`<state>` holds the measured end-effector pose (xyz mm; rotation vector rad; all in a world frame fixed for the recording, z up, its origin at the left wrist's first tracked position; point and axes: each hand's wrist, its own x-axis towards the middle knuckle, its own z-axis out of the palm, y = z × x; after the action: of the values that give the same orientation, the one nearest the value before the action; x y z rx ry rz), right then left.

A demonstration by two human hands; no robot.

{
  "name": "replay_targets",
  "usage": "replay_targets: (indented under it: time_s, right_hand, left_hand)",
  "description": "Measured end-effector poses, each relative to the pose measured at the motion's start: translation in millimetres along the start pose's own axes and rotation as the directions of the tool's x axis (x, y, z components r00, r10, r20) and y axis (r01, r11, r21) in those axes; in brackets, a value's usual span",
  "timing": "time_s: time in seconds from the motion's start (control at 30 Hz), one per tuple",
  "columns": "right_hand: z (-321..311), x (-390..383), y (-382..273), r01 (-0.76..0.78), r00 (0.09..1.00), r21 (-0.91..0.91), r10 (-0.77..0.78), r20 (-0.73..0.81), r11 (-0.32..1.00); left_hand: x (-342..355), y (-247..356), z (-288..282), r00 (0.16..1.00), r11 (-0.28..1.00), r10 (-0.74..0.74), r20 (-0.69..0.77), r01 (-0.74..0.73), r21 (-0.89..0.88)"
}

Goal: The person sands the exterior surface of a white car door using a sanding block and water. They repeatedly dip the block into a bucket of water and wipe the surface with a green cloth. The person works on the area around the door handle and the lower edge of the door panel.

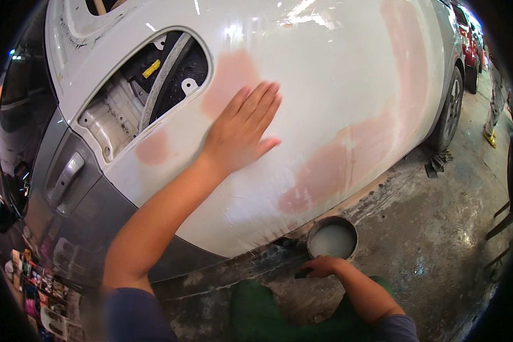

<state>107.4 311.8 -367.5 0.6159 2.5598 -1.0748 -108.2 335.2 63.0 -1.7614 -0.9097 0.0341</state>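
White panel: the car's big white side panel [319,85] stands in front of the person, wet-looking in places, with pink patches [347,159] across it.
Left hand: the left hand [242,128] lies flat against the panel, just beside the window opening [191,62]; its four fingers are nearly together, the thumb apart, and it grips nothing.
Right hand: the right hand [323,266] is low, at the near side of the bucket; its fingers look curled around a small dark piece [302,273], though part of the grip is hidden.
Bucket: the round bucket [335,221] sits on the floor [416,233] near the panel's lower edge, with cloudy liquid [332,241] inside.
Panel handling: probably stiff, heavy and fixed to the car; likely slippery where wet, so a flat palm suits it better than a pinch.
Dark piece handling: probably light, perhaps slick when wet; best taken by its sides, leaving the underside free. Its softness I cannot tell.
Bucket handling: likely heavy with liquid and easily slopped; hold the rim on both sides.
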Motion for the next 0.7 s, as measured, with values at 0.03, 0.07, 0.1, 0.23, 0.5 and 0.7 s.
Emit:
replay_targets:
  time_s: [0.03,0.07,0.1,0.23,0.5,0.7]
  right_hand:
    - [1,2,1,-0.004,1.0,0.003,0.003,0.008,1.0]
    - [1,7,-2,0.001,1.0,0.005,-0.001,0.015,1.0]
    - [2,10,-4,0.001,1.0,0.01,-0.002,0.022,1.0]
    - [2,12,-9,0.023,1.0,0.023,-0.023,-0.003,0.999]
    - [1,8,-15,-0.009,1.0,0.035,0.008,0.029,0.999]
    - [2,14,-9,0.028,0.999,0.026,-0.029,0.034,0.999]
  left_hand:
    - [24,-2,7,0.998,1.0,-0.009,-0.055,0.009,0.001]
    - [47,-6,12,0.994,1.0,-0.015,-0.104,0.016,0.006]
    - [67,-8,17,0.989,0.999,-0.038,-0.145,0.042,0.021]
    - [96,-5,23,0.975,0.994,-0.084,-0.207,0.096,0.05]
    - [6,25,15,0.999,0.999,-0.039,0.03,0.04,-0.034]
    - [-54,33,7,0.988,1.0,0.008,0.156,-0.006,-0.012]
